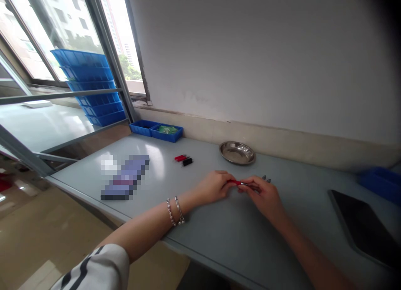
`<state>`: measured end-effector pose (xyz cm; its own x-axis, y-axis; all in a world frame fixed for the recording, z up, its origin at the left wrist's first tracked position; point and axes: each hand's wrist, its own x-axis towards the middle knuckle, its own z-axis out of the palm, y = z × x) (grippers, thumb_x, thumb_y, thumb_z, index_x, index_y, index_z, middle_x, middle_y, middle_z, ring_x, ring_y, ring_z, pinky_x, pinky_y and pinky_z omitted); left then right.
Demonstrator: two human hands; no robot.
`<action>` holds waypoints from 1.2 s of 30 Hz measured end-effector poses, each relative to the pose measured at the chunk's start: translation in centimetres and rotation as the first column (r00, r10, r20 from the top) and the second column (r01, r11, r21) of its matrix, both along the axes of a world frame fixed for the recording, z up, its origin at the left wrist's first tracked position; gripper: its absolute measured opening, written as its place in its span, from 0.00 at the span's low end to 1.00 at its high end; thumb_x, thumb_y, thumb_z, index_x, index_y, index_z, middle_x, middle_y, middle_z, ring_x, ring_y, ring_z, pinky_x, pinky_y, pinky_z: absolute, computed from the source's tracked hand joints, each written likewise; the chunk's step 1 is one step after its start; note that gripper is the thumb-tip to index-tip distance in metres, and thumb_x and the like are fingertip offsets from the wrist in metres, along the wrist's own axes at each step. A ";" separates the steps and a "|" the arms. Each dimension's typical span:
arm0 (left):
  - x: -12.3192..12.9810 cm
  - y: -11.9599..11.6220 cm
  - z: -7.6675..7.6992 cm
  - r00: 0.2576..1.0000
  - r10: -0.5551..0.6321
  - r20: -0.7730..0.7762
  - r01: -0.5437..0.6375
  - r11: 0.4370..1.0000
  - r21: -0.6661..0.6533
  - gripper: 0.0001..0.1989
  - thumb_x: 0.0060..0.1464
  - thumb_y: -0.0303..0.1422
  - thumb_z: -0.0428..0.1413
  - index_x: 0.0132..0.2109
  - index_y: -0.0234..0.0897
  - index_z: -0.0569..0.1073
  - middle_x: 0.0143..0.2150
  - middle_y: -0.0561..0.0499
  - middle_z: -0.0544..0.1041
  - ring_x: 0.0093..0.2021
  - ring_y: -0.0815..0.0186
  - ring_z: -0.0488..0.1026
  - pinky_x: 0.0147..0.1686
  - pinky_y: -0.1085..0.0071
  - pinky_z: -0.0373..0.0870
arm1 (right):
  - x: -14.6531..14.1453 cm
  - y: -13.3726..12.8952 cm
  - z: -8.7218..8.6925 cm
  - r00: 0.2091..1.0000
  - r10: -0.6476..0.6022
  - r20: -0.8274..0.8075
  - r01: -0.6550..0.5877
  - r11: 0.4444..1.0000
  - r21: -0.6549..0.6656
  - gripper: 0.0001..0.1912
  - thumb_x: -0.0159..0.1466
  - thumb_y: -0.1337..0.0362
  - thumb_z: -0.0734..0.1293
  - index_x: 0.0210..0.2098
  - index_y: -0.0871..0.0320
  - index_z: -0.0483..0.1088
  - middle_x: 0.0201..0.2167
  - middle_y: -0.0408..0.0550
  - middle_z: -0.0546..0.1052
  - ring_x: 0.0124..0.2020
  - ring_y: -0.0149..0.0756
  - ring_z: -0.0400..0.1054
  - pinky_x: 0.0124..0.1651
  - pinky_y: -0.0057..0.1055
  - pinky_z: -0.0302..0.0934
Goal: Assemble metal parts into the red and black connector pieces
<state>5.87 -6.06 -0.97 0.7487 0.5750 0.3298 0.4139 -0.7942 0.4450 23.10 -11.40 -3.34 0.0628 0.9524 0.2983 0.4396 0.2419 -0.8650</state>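
Red piece [238,182], metal dish [237,152] beyond, dark slab [363,227] off right

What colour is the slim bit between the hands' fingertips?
The slim bit is red; best in head view.

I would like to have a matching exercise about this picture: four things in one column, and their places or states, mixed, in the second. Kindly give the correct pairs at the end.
Things
1. Left hand
2. Metal dish
3. Stack of blue bins
4. Dark flat slab

Places and states
A. By the window
B. Lying on the table, farther right than the right hand
C. Fingers closed on a small red piece
D. Round and shiny, near the wall

Right pairs: 1-C, 2-D, 3-A, 4-B
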 end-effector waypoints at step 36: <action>-0.1 0.0 -0.3 1.000 0.014 0.017 -0.015 0.997 0.079 0.09 0.57 0.32 0.48 0.41 0.35 0.71 0.37 0.48 0.73 0.35 0.68 0.70 0.36 0.75 0.66 | -0.3 -0.2 1.0 0.937 -0.018 0.349 -0.017 0.995 0.097 0.16 0.61 0.53 0.55 0.28 0.57 0.66 0.22 0.44 0.71 0.24 0.32 0.64 0.29 0.28 0.57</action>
